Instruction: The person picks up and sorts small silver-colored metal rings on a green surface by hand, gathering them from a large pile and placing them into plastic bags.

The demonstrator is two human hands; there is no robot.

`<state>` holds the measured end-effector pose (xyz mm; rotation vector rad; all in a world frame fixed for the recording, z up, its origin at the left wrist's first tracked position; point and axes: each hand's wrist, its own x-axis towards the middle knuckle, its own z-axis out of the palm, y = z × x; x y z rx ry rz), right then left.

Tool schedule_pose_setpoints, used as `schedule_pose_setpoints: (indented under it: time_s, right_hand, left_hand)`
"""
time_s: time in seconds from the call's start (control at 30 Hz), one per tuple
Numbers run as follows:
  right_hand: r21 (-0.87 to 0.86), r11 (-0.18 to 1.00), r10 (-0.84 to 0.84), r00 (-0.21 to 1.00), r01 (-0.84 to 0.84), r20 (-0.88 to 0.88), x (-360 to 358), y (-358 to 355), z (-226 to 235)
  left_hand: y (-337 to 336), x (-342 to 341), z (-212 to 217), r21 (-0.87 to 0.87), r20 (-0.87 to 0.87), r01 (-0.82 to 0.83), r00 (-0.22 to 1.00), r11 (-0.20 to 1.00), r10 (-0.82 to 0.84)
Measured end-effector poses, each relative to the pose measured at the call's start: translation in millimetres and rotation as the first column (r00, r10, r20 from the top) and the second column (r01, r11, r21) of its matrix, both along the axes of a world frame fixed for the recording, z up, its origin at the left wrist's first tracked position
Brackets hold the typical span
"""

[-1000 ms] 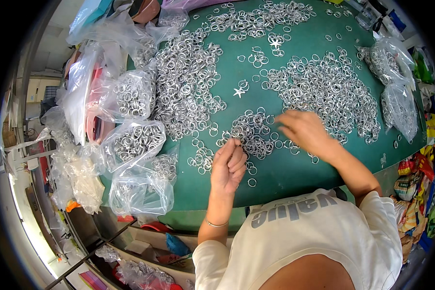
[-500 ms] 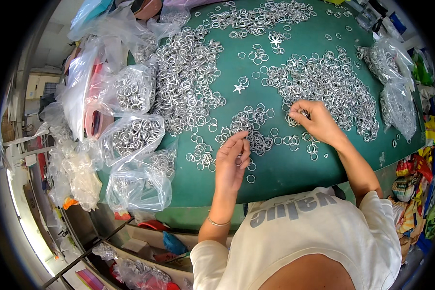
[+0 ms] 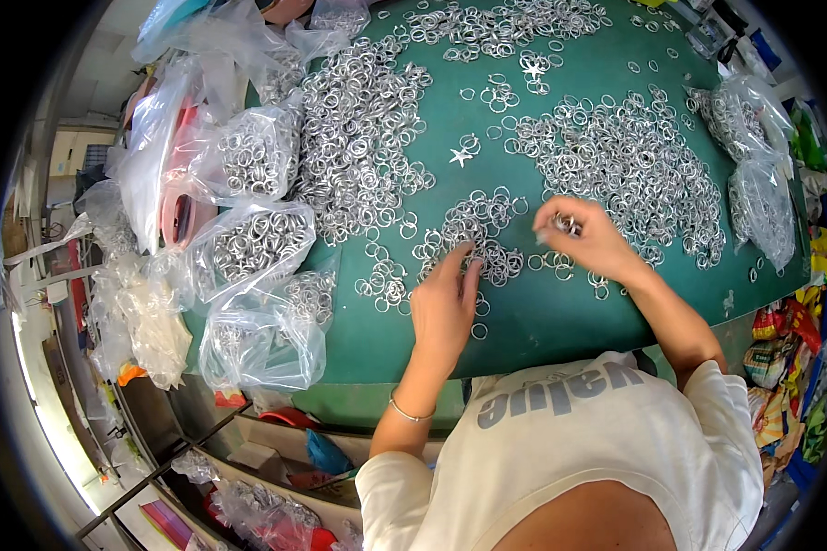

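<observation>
My left hand (image 3: pixel 443 303) rests palm down at the near edge of a small heap of silver rings (image 3: pixel 487 216). Its fingers stretch out onto the rings, with thumb and forefinger apart. To the right of that heap, my right hand (image 3: pixel 586 237) is curled above the table, several silver metal rings (image 3: pixel 566 223) bunched in its fingers. Just beyond the right hand spreads a large ring pile (image 3: pixel 616 156). A starfish-shaped piece (image 3: pixel 459 157) lies on the green tabletop, next to a few loose rings.
A long pile of rings (image 3: pixel 349 138) covers the left part of the green table (image 3: pixel 377 354). Clear plastic bags of rings (image 3: pixel 257 243) line the left edge. Another filled bag (image 3: pixel 763 207) sits at the right edge, and more rings (image 3: pixel 505 26) lie at the far side.
My left hand has gone from raised with curled fingers to reaching down onto the small heap. My right hand has shifted slightly left and down, away from the large pile, still holding rings.
</observation>
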<state>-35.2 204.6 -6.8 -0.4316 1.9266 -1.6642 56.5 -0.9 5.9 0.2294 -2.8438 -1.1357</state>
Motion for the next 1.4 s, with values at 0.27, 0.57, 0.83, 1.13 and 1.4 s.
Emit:
schedule_pose_setpoints:
  time_s: [0.27,0.57,0.83,1.13,1.4]
  right_hand:
    - [0.088,0.988,0.139,0.985,-0.13,-0.101,6,4,9]
    - [0.338,0.936,0.212,0.92,-0.094,-0.329,16,-2,0]
    - [-0.527,0.812,0.156,0.778,0.25,0.609,8,10,17]
    - [-0.595,0.652,0.323,0.538,0.469,0.778,9,15,3]
    - [-0.547,0.735,0.201,0.642,0.401,0.74,37,-14,8]
  left_hand:
    - [-6,-17,-19,-0.177,-0.095,0.107,0.988,0.978,-0.126]
    - [-9,-9,-16,-0.047,-0.186,0.016,0.982,0.999,-0.024]
    - [8,-39,-19,-0.247,-0.04,0.194,0.977,0.949,-0.21]
    - [-18,-34,5,0.951,0.29,-0.266,0.945,0.157,-0.152]
    - [10,23,-12,0.758,0.452,-0.572,0.807,-0.314,-0.379]
